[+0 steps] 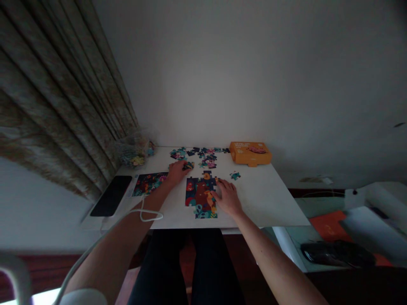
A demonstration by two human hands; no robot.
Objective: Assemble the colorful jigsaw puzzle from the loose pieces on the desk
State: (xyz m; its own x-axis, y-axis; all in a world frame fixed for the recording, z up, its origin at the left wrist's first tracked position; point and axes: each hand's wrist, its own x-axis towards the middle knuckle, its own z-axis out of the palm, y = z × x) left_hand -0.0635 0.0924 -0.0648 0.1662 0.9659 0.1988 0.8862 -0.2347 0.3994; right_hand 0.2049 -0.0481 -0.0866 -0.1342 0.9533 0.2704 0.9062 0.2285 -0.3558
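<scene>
Reaching over the white table (267, 199), your left hand (177, 172) is at some dark puzzle pieces (189, 165) — whether they are pinched, I cannot tell. Your right hand (228, 197) rests at the right edge of the partly joined puzzle (201, 194), its grip also unclear — that puzzle lies right of the picture sheet (147, 184), nearer you than the orange box (251, 157).

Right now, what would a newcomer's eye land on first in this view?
The bright orange box stands out first, toward the back right of the white table. Next comes the colourful, partly joined puzzle nearer the front, with the right hand at its right side. The black phone lies by the table's left edge.
</scene>
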